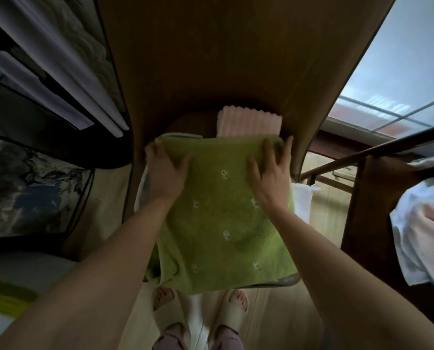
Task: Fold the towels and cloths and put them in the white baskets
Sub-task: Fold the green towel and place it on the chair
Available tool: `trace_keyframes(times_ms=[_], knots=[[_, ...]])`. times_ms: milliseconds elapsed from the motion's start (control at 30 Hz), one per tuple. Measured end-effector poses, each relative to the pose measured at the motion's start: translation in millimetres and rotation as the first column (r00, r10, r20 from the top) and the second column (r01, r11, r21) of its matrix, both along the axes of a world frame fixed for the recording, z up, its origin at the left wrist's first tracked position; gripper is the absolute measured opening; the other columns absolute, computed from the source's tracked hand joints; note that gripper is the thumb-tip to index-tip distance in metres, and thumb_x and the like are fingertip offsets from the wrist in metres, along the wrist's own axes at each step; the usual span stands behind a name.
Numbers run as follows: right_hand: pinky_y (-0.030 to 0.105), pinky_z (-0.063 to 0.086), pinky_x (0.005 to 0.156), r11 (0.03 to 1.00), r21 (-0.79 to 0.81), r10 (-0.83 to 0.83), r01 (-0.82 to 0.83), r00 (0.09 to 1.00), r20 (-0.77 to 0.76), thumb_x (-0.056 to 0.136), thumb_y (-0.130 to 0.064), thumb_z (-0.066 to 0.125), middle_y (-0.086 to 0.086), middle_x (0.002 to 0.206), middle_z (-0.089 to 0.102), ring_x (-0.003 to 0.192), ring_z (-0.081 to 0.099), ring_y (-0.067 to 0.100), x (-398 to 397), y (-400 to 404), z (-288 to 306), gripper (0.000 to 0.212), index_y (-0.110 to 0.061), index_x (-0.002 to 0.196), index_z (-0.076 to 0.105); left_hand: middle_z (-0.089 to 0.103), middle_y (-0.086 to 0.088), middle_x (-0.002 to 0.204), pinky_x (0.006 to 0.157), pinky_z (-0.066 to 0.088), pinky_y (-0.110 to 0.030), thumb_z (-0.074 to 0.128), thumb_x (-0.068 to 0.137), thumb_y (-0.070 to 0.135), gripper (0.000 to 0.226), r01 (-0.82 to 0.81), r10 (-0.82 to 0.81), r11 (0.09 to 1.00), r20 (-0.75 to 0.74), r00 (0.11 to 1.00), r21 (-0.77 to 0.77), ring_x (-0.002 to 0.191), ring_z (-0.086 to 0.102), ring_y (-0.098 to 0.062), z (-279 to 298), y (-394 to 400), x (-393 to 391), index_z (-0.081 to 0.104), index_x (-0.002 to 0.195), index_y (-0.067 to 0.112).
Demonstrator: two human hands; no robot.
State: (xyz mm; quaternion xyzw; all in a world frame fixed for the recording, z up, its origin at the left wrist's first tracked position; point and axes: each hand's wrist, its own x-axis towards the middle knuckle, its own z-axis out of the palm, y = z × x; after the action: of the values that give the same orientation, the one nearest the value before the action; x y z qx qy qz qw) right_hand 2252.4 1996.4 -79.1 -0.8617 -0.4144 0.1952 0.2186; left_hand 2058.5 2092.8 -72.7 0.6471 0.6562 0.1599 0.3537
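Note:
A green towel (221,218) with small white flower marks lies spread over a white basket (141,188), whose rim shows at the left and at the lower right. My left hand (164,170) grips the towel's far left corner, fingers curled over the edge. My right hand (271,170) lies flat on the towel's far right part with its fingers spread. Behind the green towel, a folded pink ribbed cloth (248,121) sits against the brown wooden wall.
A brown wooden panel (236,59) rises straight ahead. A dark rail (362,154) runs at the right, with white and pink cloths (423,231) hanging there. A white cloth (303,200) hangs beside the basket. My slippered feet (200,314) stand on the pale floor.

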Motion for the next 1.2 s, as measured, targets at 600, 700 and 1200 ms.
trace_keyframes(times_ms=[600,700,1200], knots=[[0.047,0.019,0.120,0.683,-0.053,0.730,-0.728,0.682,0.047,0.102,-0.036,0.028,0.006,0.157,0.029,0.148,0.017,0.023,-101,-65,-11,0.052,-0.012,0.148,0.037,0.062,0.003,0.100,0.079,0.048,-0.024,0.051,0.099,0.025,0.011,-0.091,0.100,0.993,0.144,0.985,-0.069,0.086,0.057,-0.001,8,-98,-91,0.059,0.105,0.020],[0.045,0.014,0.121,0.679,-0.110,0.733,-0.726,0.680,0.039,0.102,-0.036,0.029,0.007,0.157,0.029,0.149,0.015,0.025,-128,-80,-25,0.053,-0.013,0.149,0.035,0.067,0.009,0.089,0.069,0.048,-0.018,0.059,0.094,0.027,0.007,-0.041,0.079,0.978,0.181,0.980,-0.202,0.078,0.060,0.002,11,-152,-126,0.064,0.098,0.023],[0.039,-0.010,0.121,0.659,-0.305,0.747,-0.688,0.645,0.160,0.099,-0.058,0.019,0.001,0.163,-0.003,0.149,-0.012,0.019,-150,-85,-56,0.068,-0.027,0.156,-0.001,0.043,0.011,0.051,0.053,0.032,-0.024,0.055,0.097,0.028,0.038,-0.165,0.322,0.844,0.237,0.917,-0.511,0.049,0.038,-0.006,-2,-189,-178,0.053,0.059,0.025]])
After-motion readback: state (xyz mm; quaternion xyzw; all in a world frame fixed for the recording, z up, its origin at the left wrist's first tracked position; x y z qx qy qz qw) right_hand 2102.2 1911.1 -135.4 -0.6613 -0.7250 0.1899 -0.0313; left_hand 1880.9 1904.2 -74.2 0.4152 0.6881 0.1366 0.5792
